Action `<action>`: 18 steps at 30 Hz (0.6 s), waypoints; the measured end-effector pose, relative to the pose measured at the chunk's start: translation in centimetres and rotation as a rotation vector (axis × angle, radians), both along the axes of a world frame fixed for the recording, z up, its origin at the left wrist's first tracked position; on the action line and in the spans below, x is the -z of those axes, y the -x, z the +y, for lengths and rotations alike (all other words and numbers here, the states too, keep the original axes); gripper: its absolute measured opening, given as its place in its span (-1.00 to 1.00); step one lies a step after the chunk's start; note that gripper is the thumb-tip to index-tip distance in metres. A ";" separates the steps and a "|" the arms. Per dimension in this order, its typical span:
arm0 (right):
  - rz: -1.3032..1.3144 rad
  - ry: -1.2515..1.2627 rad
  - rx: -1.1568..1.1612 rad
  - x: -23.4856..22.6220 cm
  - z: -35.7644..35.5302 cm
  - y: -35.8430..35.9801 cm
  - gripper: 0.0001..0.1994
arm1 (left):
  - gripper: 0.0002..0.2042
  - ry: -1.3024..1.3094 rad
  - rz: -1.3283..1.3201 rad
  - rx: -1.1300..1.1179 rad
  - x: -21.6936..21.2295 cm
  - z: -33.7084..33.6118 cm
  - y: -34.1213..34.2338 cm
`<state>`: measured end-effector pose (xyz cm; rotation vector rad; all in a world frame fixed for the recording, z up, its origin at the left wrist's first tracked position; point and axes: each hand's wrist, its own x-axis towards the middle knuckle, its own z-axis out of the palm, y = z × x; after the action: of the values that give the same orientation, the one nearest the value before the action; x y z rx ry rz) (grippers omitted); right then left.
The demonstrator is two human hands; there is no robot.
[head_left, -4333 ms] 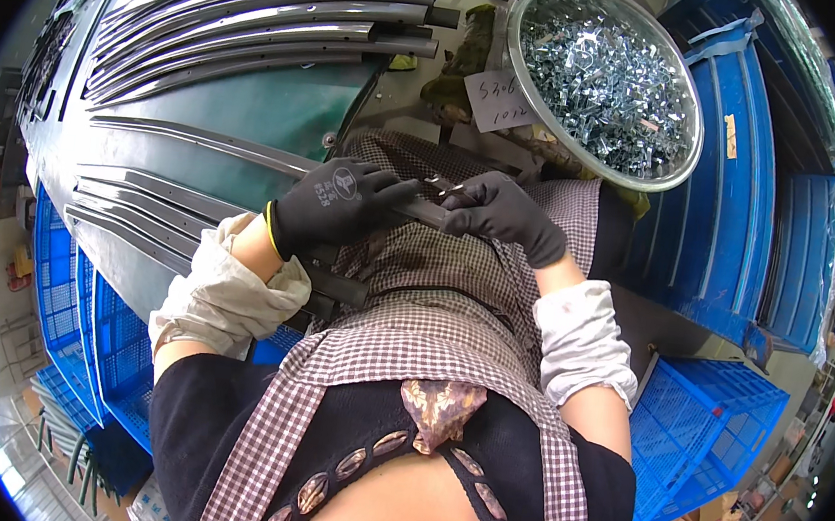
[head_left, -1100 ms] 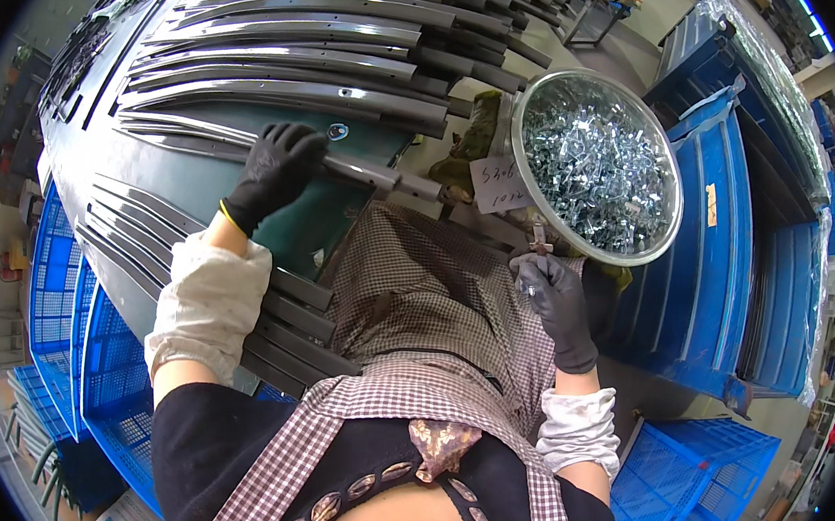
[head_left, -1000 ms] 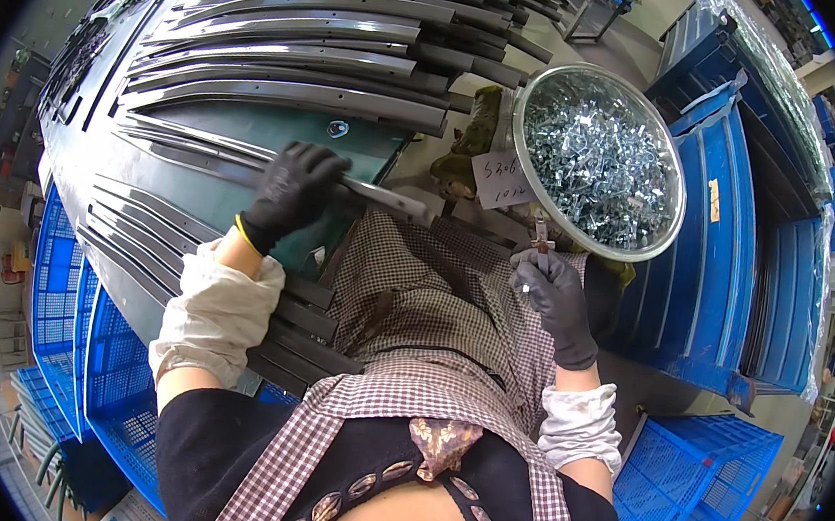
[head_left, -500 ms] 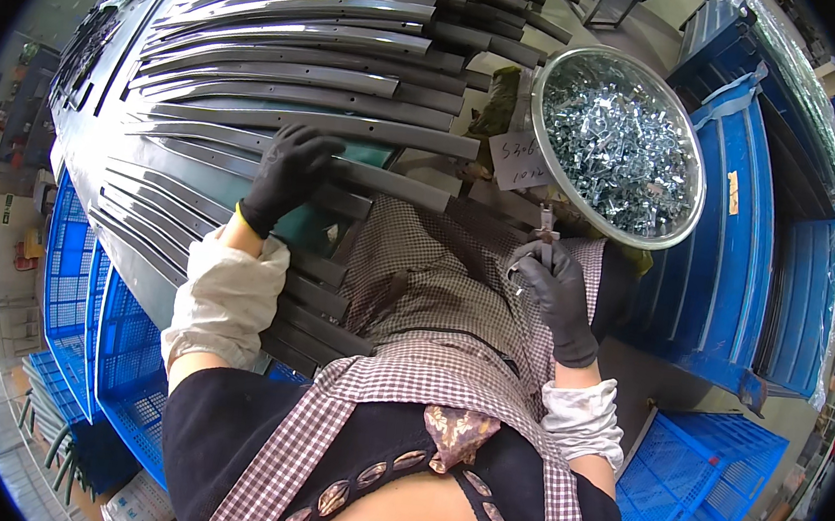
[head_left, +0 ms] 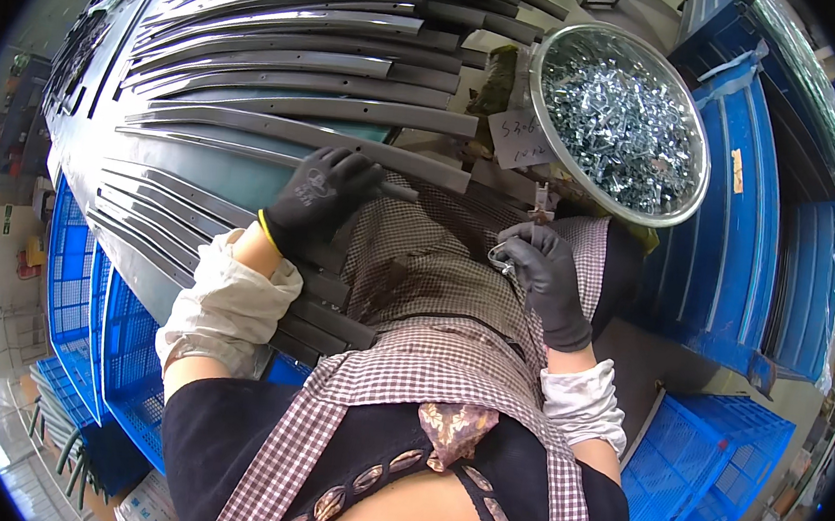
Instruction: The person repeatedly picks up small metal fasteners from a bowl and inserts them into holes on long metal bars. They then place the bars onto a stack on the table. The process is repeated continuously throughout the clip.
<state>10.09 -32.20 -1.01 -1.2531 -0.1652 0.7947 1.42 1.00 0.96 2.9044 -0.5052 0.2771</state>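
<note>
Fingers of both gloved hands are busy in the head view, the only view I have. My left hand [head_left: 328,197] lies palm down on a long grey metal strip [head_left: 299,134], its fingers [head_left: 377,178] curled over the strip's near end where it reaches toward my lap; they close around that end rather than spreading flat. My right hand [head_left: 546,278] sits over my checked apron [head_left: 417,261], its fingers pinched narrow on a small shiny metal clip [head_left: 500,258] at the fingertips.

The strip rests on the counter [head_left: 205,175] among many more grey strips [head_left: 288,37] laid side by side in rows running away from me. A round metal basin [head_left: 690,201] full of small bright clips stands to my upper right, beside a blue crate [head_left: 740,251], with a paper tag [head_left: 517,139] leaning at its near-left rim. More blue crates [head_left: 119,332] stand below the counter on my left.

Compared with half a second ago, my left hand has slid along the strip toward my body, while my right hand keeps much the same place over the apron, clip held as before.
</note>
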 end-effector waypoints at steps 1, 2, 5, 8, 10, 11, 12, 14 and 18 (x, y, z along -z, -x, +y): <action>0.014 -0.051 0.027 0.1 0.2 0.3 -0.85 | -0.66 0.029 0.005 0.006 0.5 -0.7 -0.5; 0.049 -0.026 -0.032 -0.8 -0.4 0.3 -0.83 | -0.67 0.058 0.010 0.011 1.2 -1.2 -0.9; 0.021 -0.010 -0.038 0.3 -1.1 0.5 -0.83 | -0.69 0.173 -0.026 0.068 1.0 -2.0 -1.5; 0.019 0.003 -0.001 0.0 -1.4 0.7 -0.84 | -0.64 0.164 -0.025 0.106 -0.2 -2.6 -1.0; 0.019 -0.010 0.000 -0.2 -1.3 0.8 -0.83 | -0.59 0.113 -0.032 0.108 -1.0 -3.1 -0.6; 0.011 -0.029 0.001 -0.2 -1.1 0.8 -0.83 | -0.56 0.091 -0.016 0.094 -0.9 -3.2 -0.5; 0.003 -0.047 0.003 -0.2 -1.0 0.8 -0.83 | -0.53 0.069 0.000 0.081 -0.5 -3.3 -0.4; 0.006 0.001 -0.026 0.1 -1.0 0.7 -0.82 | -0.50 0.085 0.037 0.076 -0.2 -3.2 -0.6; -0.005 0.036 -0.037 0.2 -0.9 0.6 -0.81 | -0.55 0.187 0.078 0.131 1.1 -3.2 -2.0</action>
<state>9.49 -33.07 -1.22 -1.2889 -0.1788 0.8297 3.43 -2.19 -0.11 2.6760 -0.6182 0.1809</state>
